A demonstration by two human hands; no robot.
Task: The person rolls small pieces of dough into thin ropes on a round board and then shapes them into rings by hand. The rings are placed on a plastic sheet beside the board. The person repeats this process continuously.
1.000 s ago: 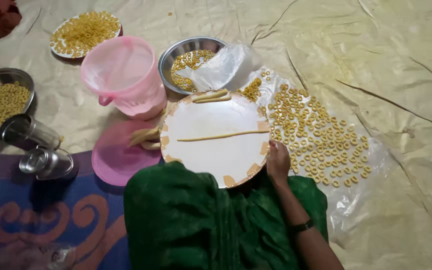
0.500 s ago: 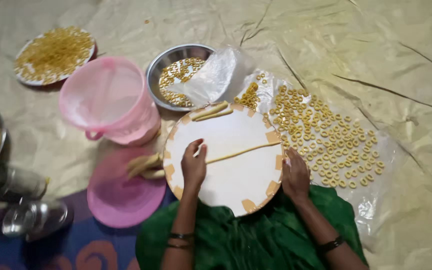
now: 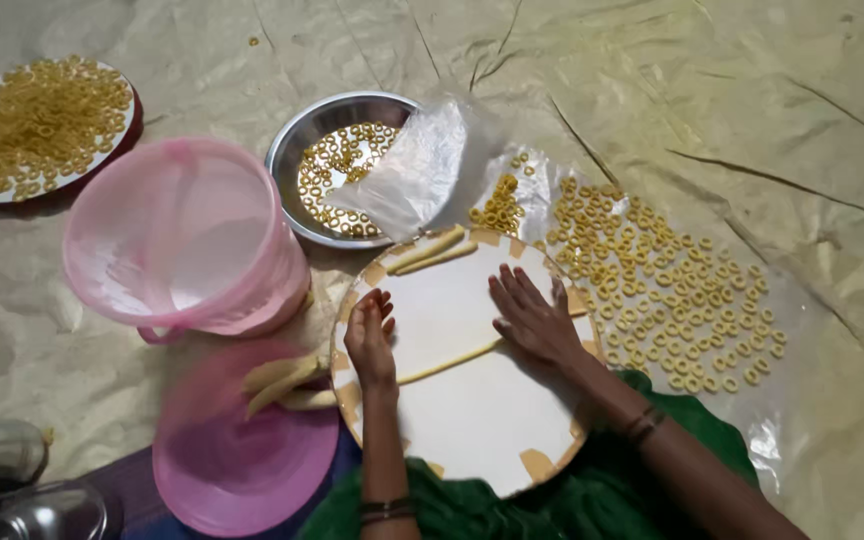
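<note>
Hands pressing flat on round white board [image 3: 472, 400]: left hand [image 3: 369, 335] and right hand [image 3: 532, 318] both lying on thin dough rope [image 3: 447, 362] running across board's middle. Fingers spread wide and flat, gripping nothing, just resting palm-down on rope's two ends. Sitting at board's far edge, two more dough strips [image 3: 434, 250]; spreading to the right, little dough rings [image 3: 662, 290] on clear plastic sheet [image 3: 752, 300]. Risking a snapped rope, probably, if pressing unevenly or pushing hands apart too fast; possibly rolling it off into pink tub [image 3: 182, 240] side. Differing from half a second back: both hands shifting further up onto rope, right hand leaving board's lower edge, left hand sliding lower along rope's left end.
</note>
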